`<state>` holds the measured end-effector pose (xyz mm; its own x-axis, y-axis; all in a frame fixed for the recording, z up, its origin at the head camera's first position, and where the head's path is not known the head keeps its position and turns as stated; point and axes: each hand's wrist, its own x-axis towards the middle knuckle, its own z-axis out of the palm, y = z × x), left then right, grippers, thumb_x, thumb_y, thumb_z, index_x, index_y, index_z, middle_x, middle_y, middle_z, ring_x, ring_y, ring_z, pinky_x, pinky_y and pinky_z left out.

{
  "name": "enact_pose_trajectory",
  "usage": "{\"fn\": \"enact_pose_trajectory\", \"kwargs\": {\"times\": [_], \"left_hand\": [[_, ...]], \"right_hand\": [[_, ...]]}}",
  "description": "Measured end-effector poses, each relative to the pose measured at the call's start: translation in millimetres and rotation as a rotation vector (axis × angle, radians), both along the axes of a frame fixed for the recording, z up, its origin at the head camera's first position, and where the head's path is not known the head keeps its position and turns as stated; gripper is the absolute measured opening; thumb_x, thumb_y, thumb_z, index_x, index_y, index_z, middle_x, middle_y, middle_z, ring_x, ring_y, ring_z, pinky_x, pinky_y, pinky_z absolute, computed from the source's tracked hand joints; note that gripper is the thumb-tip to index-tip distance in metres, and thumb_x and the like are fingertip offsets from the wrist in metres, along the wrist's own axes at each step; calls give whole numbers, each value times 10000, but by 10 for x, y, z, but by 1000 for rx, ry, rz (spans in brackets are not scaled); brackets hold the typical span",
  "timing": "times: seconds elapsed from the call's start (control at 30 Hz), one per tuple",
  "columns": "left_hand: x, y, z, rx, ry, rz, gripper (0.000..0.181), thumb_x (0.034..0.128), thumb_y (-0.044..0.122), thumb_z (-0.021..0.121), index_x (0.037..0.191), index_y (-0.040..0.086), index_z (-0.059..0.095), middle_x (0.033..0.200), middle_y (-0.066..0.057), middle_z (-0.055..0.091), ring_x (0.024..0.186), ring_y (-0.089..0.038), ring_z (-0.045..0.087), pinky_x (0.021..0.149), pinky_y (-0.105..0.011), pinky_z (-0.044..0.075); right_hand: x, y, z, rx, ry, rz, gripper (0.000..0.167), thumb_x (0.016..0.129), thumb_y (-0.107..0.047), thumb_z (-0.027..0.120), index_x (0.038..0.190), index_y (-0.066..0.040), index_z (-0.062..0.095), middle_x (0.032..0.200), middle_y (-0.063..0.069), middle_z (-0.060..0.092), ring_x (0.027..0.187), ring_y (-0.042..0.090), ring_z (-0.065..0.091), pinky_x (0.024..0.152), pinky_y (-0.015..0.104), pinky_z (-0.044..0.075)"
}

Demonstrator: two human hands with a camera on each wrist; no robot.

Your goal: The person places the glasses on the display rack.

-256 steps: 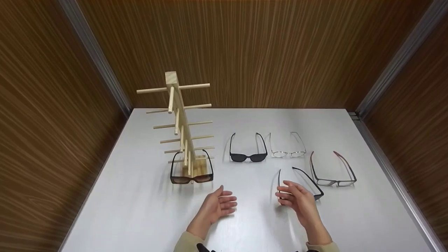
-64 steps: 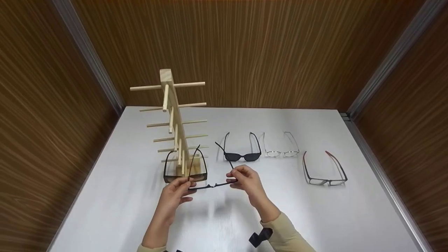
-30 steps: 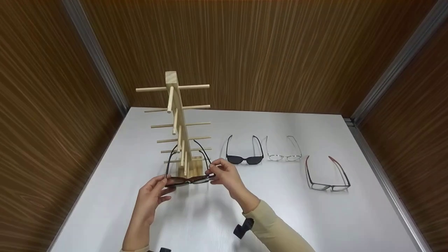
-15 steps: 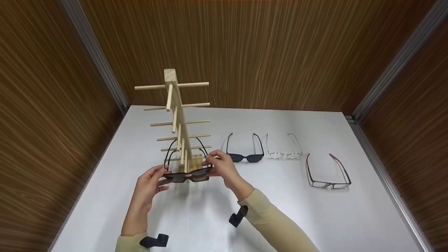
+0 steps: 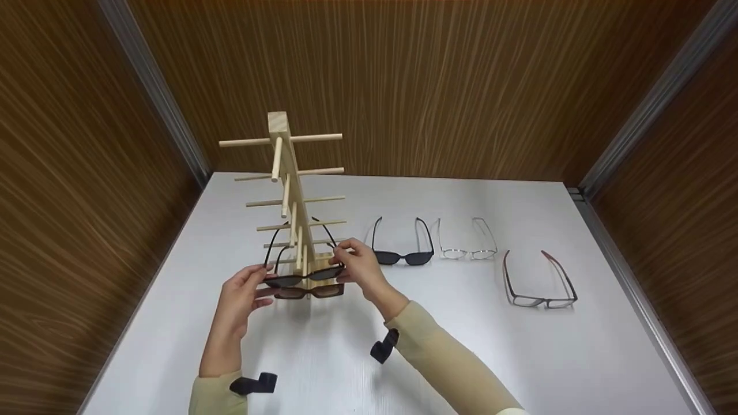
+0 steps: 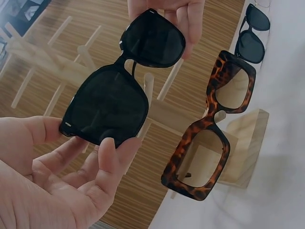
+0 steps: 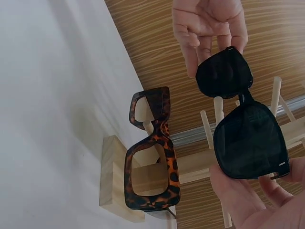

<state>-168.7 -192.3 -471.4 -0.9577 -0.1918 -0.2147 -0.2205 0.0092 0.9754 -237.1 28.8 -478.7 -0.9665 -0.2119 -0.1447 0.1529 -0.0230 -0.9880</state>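
Note:
My left hand (image 5: 236, 300) and right hand (image 5: 362, 268) pinch opposite corners of black sunglasses (image 6: 107, 102) with dark lenses. The sunglasses face me, in front of a wooden rack (image 5: 293, 178) of pegs, with their temples pointing back on either side of its post. Just below them, tortoiseshell sunglasses (image 7: 152, 164) hang on the lowest part of the rack, over its wooden base (image 6: 245, 143). In both wrist views a gap shows between the two frames. Whether the held sunglasses touch a peg, I cannot tell.
Right of the rack, black sunglasses (image 5: 403, 258) lie on the white table (image 5: 519, 369). Beside them are thin wire-frame glasses (image 5: 470, 253) and dark glasses with red temples (image 5: 542, 301). Wood-grain panels (image 5: 438, 86) enclose the back and sides.
The black sunglasses came from the table's right side to the rack. Over the last second both hands raised them from in front of the tortoiseshell pair to just above it.

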Motion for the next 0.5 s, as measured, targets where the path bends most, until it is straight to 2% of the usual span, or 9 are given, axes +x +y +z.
{"fn": "enact_pose_trajectory", "kwargs": {"times": [0.13,0.27,0.5], "left_hand": [[-87,-15,-28,-4,-5,-9,333,992,217,450,1231,10,555,1142,-172,564,928,-317,637,654,-283,531],[-132,-41,-85,14,-44,-1,335,996,215,434,1231,9,555,1129,-165,553,907,-298,642,652,-285,528],[-182,-59,-165,67,-65,13,341,982,203,462,1229,-11,558,1046,-143,576,858,-298,658,622,-285,526]], "right_hand": [[-44,-15,-19,7,-13,-17,122,926,-164,532,953,-48,555,827,125,660,581,225,638,604,399,554],[-53,-44,-59,23,-35,-19,105,918,-157,536,927,-53,550,788,86,655,592,250,645,574,372,554],[-36,-40,-79,52,-65,-12,154,919,-183,556,941,-31,554,850,137,651,621,297,660,600,421,555]]}}
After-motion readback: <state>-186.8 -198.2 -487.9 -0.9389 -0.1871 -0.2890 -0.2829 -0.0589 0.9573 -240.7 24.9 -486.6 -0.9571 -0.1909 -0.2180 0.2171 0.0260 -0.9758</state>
